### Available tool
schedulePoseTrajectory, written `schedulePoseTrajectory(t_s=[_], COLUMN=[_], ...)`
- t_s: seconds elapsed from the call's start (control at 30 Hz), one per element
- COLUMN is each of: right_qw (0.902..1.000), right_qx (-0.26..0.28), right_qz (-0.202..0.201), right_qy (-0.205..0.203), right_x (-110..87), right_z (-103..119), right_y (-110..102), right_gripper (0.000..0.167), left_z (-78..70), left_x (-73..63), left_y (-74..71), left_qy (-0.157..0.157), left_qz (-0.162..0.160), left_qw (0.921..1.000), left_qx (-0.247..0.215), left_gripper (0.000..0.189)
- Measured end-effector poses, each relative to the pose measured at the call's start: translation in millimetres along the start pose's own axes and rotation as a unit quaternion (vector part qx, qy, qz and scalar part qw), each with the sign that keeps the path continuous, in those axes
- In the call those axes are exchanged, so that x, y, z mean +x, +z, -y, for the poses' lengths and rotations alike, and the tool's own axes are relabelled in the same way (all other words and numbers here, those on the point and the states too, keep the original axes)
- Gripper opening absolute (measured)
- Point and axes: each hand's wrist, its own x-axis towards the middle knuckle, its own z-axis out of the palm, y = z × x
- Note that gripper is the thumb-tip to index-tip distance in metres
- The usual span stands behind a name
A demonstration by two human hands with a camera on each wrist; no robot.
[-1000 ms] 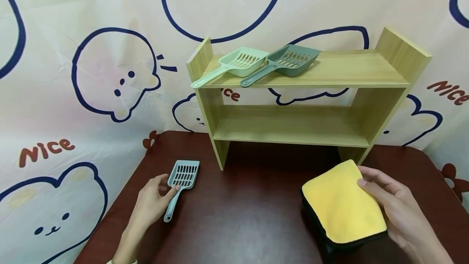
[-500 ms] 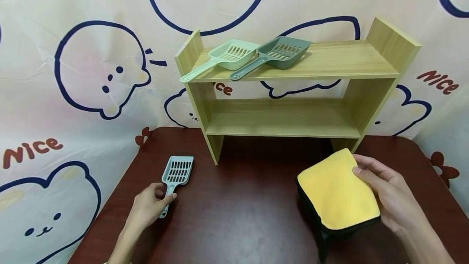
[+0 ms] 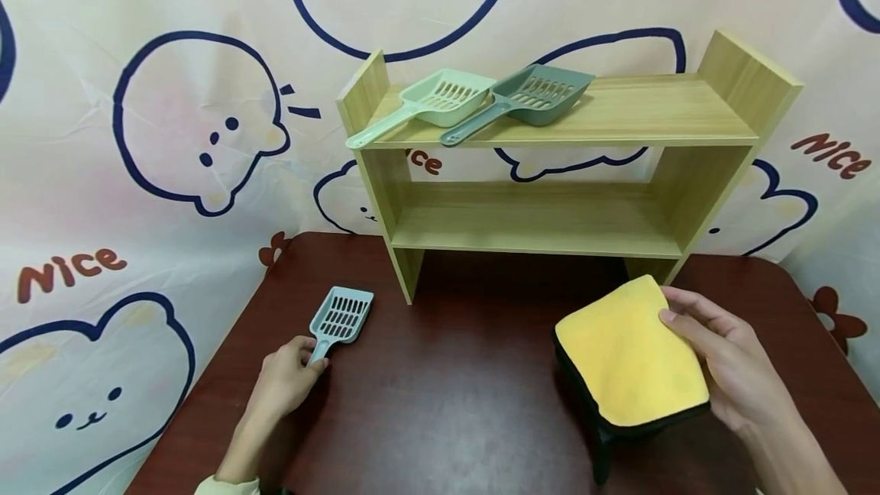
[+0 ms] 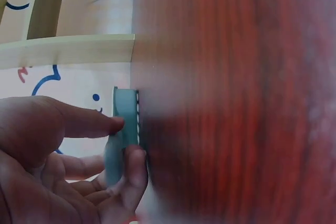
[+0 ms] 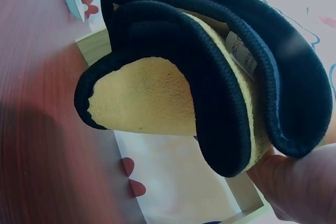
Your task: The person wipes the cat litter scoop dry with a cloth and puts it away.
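My left hand [image 3: 283,379] pinches the handle of a pale blue slotted litter scoop [image 3: 341,315] near its neck, low at the table's left side. In the left wrist view, the scoop [image 4: 126,109] is seen edge-on between thumb and fingers, close to the tabletop. With thumb and fingers, my right hand [image 3: 722,361] grips a folded yellow cloth [image 3: 632,357] with a dark border at its right edge. The right wrist view shows the cloth's [image 5: 142,98] dark-edged folds hanging in layers; most of that hand is hidden there.
A two-tier wooden shelf [image 3: 536,216] stands at the back of the dark red table [image 3: 440,373]. On its top board lie a mint green scoop [image 3: 447,96] and a grey-green scoop [image 3: 539,94], handles overhanging the front edge. A printed cloth backdrop [image 3: 206,250] hangs behind.
My left hand has closed on the scoop's handle, and the scoop has tilted slightly rightward. The right hand keeps its grip on the cloth. The head view has shifted a little.
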Motion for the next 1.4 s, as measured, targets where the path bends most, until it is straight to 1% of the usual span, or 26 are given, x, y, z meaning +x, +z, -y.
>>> schedulePoseTrajectory(t_s=[0.1, 0.2, 0.37, 0.5, 0.67, 0.8, 0.9, 1.0, 1.13, 1.23, 1.4], right_qw=[1.0000, 1.0000, 1.0000, 0.9998, 0.9996, 0.9997, 0.9997, 0.9997, 0.9996, 0.9994, 0.9993], right_qx=[0.002, -0.001, -0.007, -0.007, -0.004, -0.013, -0.017, -0.016, -0.015, -0.016, -0.018], right_qz=[0.003, 0.004, -0.004, 0.003, 0.017, 0.010, 0.007, 0.005, 0.006, 0.007, 0.008], right_qy=[0.001, 0.002, -0.004, -0.016, -0.023, -0.017, -0.015, -0.017, -0.024, -0.030, -0.032], right_x=[-1.7, -2.5, -1.9, -1.5, -2.3, -1.4, -0.3, 1.0, 2.5, 3.4, 5.6], right_z=[-1, 0, 2, 2, 0, 1, 2, 4, 6, 8, 11], right_y=[-1, -1, 1, 2, 2, 1, 2, 3, 6, 8, 11], right_gripper=[0.034, 0.033, 0.034, 0.036, 0.038, 0.036, 0.035, 0.034, 0.034, 0.034, 0.034], left_z=[0.3, 0.2, -6.4, -17.4, -34.8, -50.0, -62.1, -74.4, -91.2, -103.9, -123.0], left_x=[-0.5, -2.4, -10.3, -20.7, -34.5, -43.7, -47.6, -47.6, -43.6, -39.5, -30.7], left_y=[-0.9, -2.9, -13.0, -25.8, -40.0, -46.0, -47.6, -47.2, -44.6, -42.2, -35.4], left_qy=[0.000, 0.007, 0.010, 0.019, 0.049, 0.071, 0.090, 0.111, 0.138, 0.167, 0.209], left_qz=[0.001, -0.004, -0.002, -0.002, 0.001, 0.000, 0.002, 0.005, 0.002, -0.003, 0.000], left_qw=[1.0000, 1.0000, 0.9999, 0.9998, 0.9988, 0.9975, 0.9958, 0.9936, 0.9900, 0.9851, 0.9762], left_qx=[-0.005, -0.001, -0.009, -0.004, 0.001, -0.009, -0.018, -0.023, -0.030, -0.039, -0.058], left_gripper=[0.039, 0.037, 0.037, 0.037, 0.035, 0.031, 0.029, 0.028, 0.025, 0.023, 0.020])
